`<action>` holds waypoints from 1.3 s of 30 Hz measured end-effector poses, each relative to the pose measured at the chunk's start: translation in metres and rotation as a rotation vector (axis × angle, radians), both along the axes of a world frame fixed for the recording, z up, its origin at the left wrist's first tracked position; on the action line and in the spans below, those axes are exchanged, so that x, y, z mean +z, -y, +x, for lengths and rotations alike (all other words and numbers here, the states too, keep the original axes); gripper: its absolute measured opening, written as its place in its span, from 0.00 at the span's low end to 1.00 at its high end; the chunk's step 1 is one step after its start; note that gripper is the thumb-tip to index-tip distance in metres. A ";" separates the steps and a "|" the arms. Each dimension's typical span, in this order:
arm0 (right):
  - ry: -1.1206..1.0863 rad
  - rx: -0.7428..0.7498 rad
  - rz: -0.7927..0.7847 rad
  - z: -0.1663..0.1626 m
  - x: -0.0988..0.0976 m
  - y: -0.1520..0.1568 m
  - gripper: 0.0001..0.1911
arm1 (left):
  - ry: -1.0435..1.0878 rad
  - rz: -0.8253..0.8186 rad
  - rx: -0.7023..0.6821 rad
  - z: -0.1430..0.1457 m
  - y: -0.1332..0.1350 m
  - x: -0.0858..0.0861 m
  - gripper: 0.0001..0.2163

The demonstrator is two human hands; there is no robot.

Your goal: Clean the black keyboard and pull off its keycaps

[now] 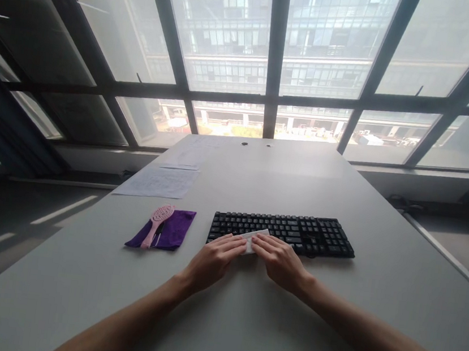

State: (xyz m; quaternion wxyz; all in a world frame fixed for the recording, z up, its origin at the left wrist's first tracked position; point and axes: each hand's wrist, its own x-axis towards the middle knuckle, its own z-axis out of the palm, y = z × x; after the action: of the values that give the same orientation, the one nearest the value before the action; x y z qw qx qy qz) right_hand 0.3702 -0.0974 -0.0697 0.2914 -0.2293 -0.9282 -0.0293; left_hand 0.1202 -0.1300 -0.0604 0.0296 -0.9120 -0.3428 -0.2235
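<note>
A black keyboard (296,232) lies across the middle of the grey table (242,319). Both my hands meet at its front edge over a small white folded cloth or wipe (253,238). My left hand (213,259) has its fingers together, pressed on the left part of the white piece. My right hand (279,260) lies on its right part, fingers together and pointing left. The white piece rests partly on the keyboard's lower keys and is mostly hidden under my fingers.
A purple cloth (170,230) lies left of the keyboard, with a pink hairbrush (157,220) and a thin dark stick on it. Paper sheets (160,182) lie farther back left. Large windows (274,61) stand beyond the table's far edge.
</note>
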 end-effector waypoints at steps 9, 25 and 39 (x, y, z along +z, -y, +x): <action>-0.026 -0.025 -0.048 -0.003 -0.001 0.002 0.23 | -0.026 0.028 -0.028 0.001 0.002 0.006 0.21; 0.062 -0.038 -0.070 -0.010 0.006 0.009 0.23 | 0.028 0.066 0.039 -0.008 0.000 0.010 0.15; 0.047 -0.133 -0.062 0.006 0.007 0.005 0.18 | -0.029 0.033 -0.036 -0.004 0.000 0.005 0.22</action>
State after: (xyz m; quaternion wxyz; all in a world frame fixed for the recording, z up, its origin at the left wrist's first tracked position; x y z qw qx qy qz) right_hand 0.3762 -0.1029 -0.0629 0.2595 -0.2984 -0.9181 -0.0253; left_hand 0.1161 -0.1301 -0.0551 0.0457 -0.9205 -0.3223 -0.2163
